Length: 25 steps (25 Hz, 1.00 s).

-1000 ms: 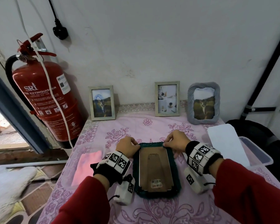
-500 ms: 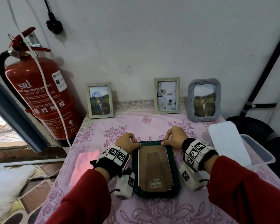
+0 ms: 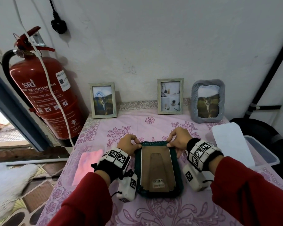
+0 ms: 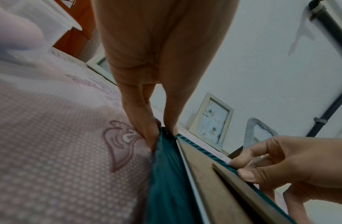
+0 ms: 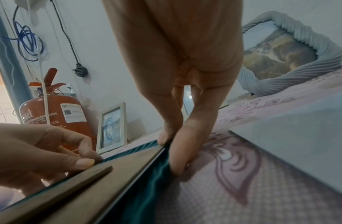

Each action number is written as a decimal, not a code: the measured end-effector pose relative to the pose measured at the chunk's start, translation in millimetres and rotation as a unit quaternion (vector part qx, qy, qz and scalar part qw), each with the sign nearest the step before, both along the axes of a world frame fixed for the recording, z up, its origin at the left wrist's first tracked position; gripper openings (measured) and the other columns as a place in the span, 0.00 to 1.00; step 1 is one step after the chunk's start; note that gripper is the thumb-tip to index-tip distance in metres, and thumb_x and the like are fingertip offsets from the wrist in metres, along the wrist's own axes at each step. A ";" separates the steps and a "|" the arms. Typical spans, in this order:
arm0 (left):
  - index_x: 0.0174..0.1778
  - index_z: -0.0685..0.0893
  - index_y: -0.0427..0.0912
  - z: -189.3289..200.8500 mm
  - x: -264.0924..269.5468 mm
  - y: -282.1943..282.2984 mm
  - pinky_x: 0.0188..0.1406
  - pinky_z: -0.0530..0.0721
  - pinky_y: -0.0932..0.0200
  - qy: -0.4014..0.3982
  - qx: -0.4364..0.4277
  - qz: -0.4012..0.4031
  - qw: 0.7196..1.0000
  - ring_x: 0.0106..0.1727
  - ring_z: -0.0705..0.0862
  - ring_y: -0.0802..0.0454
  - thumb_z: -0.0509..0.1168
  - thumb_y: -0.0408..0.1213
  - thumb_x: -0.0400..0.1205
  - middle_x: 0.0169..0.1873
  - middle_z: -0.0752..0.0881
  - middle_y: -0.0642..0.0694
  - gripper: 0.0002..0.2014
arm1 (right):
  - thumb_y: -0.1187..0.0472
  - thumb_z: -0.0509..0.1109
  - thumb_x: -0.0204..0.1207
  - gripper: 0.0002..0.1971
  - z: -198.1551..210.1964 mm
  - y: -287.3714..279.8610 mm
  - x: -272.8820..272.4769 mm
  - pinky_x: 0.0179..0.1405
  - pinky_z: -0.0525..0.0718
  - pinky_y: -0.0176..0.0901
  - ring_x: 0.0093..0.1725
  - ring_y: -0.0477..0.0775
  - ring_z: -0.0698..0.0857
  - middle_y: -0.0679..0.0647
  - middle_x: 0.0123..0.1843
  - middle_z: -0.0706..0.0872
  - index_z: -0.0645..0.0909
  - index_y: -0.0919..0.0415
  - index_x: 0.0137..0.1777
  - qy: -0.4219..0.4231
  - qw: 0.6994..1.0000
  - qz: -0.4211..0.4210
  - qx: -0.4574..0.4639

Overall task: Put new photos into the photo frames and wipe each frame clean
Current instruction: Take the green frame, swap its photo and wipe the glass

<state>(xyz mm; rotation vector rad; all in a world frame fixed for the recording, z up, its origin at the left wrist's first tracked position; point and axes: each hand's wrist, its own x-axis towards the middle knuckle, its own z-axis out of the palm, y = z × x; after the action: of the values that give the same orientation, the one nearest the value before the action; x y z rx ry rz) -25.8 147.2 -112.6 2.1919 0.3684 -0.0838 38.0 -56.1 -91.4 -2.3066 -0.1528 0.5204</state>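
Observation:
A dark green photo frame [image 3: 160, 194] lies face down on the pink flowered tablecloth, with its brown backing board [image 3: 157, 167] and folded stand facing up. My left hand [image 3: 137, 145] pinches the frame's far left corner, thumb on top and fingers against the outer edge [image 4: 162, 130]. At the far right corner my right hand [image 3: 171, 143] pinches the rim the same way [image 5: 170, 145]. Each wrist view shows the other hand's thumb on the far rim. The frame's front is hidden.
Against the wall stand two pale wooden frames [image 3: 103, 100] [image 3: 170, 96] and a grey ribbed frame [image 3: 207, 101], each with a photo. A pink cloth [image 3: 87, 165] lies left of my hands. A white sheet [image 3: 232, 142] rests on a clear box [image 3: 265, 154]. A red fire extinguisher [image 3: 46, 98] stands at the left.
Both hands stay at the frame's far corners and the frame has not moved. Only the head view has shifted a little.

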 end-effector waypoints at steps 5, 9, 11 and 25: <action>0.33 0.76 0.42 -2.7 -0.4 1.8 0.41 0.87 0.42 0.006 0.001 -0.006 1.000 0.36 0.82 0.39 0.67 0.28 0.79 0.39 0.82 0.35 0.10 | 0.75 0.72 0.72 0.06 -2.7 -0.8 0.3 0.08 0.77 0.38 0.10 0.54 0.78 0.63 0.25 0.79 0.79 0.66 0.40 0.000 1.000 -0.006 0.016; 0.37 0.77 0.39 -6.0 -4.0 3.6 0.24 0.82 0.60 0.011 -0.068 0.008 0.998 0.22 0.78 0.50 0.59 0.23 0.83 0.31 0.78 0.38 0.11 | 0.73 0.69 0.75 0.03 -4.7 -5.7 -2.0 0.10 0.79 0.38 0.11 0.52 0.79 0.62 0.25 0.79 0.82 0.68 0.47 0.004 0.999 -0.003 0.033; 0.45 0.79 0.35 -4.4 -12.2 1.9 0.21 0.77 0.64 0.009 -0.142 0.013 0.990 0.20 0.75 0.55 0.52 0.21 0.85 0.28 0.75 0.41 0.11 | 0.71 0.66 0.79 0.09 -4.9 -10.0 -5.5 0.11 0.80 0.38 0.15 0.52 0.80 0.62 0.26 0.78 0.81 0.71 0.56 0.018 0.999 0.001 0.047; 0.74 0.68 0.41 -4.4 -113.3 -23.4 0.33 0.82 0.70 0.011 -0.080 -0.048 0.996 0.38 0.80 0.55 0.75 0.31 0.73 0.39 0.80 0.48 0.35 | 0.67 0.82 0.62 0.39 -29.5 -46.3 -104.0 0.23 0.78 0.23 0.34 0.38 0.79 0.43 0.39 0.76 0.68 0.63 0.73 0.006 0.997 0.053 0.063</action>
<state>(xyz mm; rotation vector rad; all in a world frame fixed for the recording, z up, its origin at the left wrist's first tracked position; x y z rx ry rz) -139.1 123.8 -117.0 2.0509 0.2591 -0.1837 -66.0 -102.4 -120.9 -2.1810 -0.2947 0.5617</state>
